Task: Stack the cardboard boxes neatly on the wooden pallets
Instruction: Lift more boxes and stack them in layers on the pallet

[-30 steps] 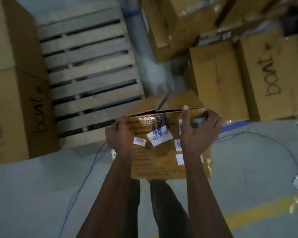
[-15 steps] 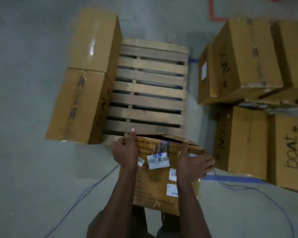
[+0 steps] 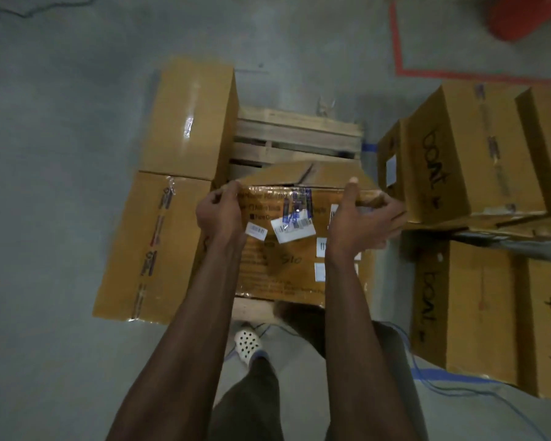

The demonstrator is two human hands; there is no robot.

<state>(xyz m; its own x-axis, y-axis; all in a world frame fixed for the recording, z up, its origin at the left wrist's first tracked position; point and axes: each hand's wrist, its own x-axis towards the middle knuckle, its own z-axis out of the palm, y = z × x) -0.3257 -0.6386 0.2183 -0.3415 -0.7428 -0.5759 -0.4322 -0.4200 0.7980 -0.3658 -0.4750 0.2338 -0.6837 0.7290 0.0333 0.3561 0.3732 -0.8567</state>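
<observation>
Cardboard box (image 3: 287,249), barcode-stickered and marked "S10", gripped by both hands (image 3: 220,214) (image 3: 360,224); neighbouring boxes (image 3: 465,160) read "boat".

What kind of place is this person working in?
Probably a warehouse or stockroom: a bare concrete floor with red tape lines, a wooden pallet, and stacks of cardboard boxes, some hand-marked "boat".

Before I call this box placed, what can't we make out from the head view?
- Whether the box rests on the pallet: its underside is hidden.
- Near slats: covered by the box.
- Label print: too small and blurred.
- Right hand fingertips: motion-blurred.
- Right-hand stack: cut off by the edge.
</observation>
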